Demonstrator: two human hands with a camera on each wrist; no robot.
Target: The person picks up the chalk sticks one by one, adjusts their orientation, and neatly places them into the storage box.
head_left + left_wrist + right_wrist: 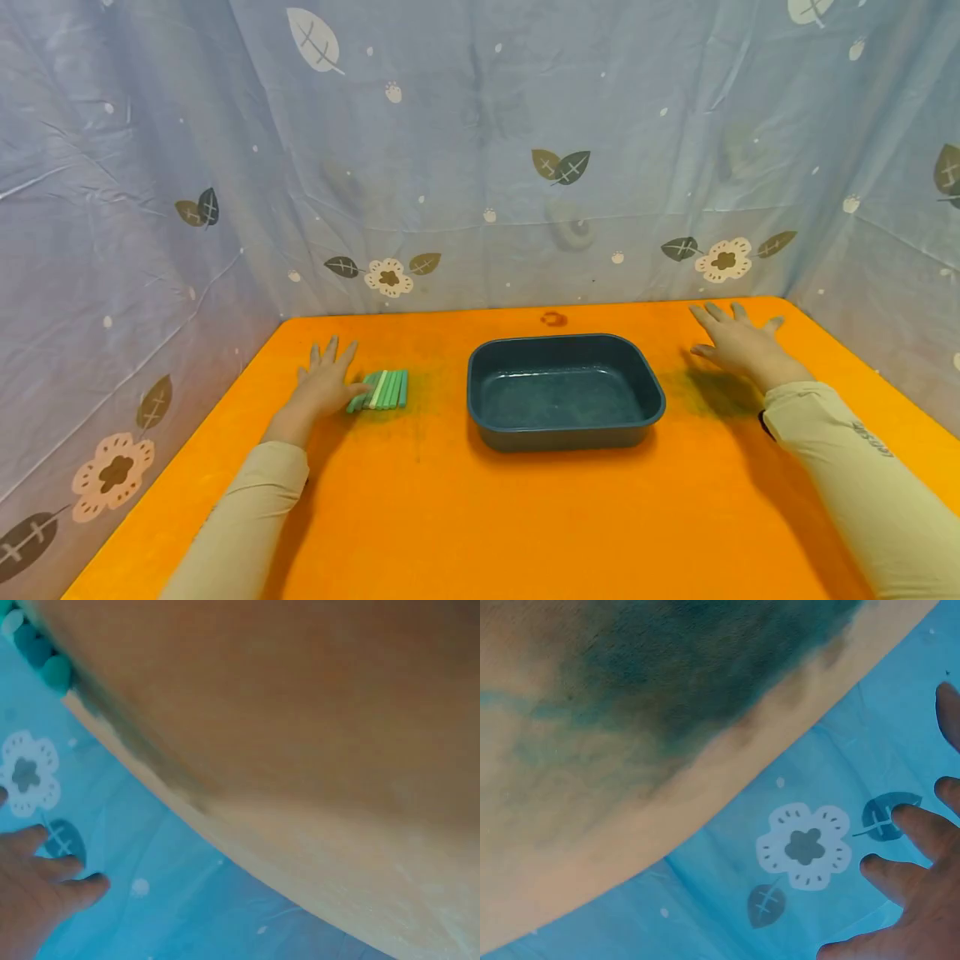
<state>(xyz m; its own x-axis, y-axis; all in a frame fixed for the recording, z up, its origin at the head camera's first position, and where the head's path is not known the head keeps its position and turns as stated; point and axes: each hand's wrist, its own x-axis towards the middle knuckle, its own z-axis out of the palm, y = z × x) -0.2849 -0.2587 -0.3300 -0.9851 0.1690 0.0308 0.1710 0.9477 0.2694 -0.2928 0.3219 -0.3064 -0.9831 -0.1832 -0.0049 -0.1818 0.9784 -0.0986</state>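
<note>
A row of green chalk sticks (388,389), one of them paler, lies side by side on the orange table to the left. My left hand (323,386) hovers at the row's left end, fingers spread, its thumb overlapping the nearest sticks in the head view. In the left wrist view the ends of several sticks (55,673) show at the upper left, apart from the hand (41,889). Over a dark green smudge on the right side, my right hand (742,343) is held with fingers spread and holds nothing; its fingers (922,832) also show in the right wrist view.
Between the hands stands a dark blue-green rectangular tub (566,396) with nothing in it. Green dust (720,392) stains the orange tabletop (555,517) on the right. A reddish ring mark (553,319) lies behind the tub. Patterned curtains (487,167) enclose the back and sides.
</note>
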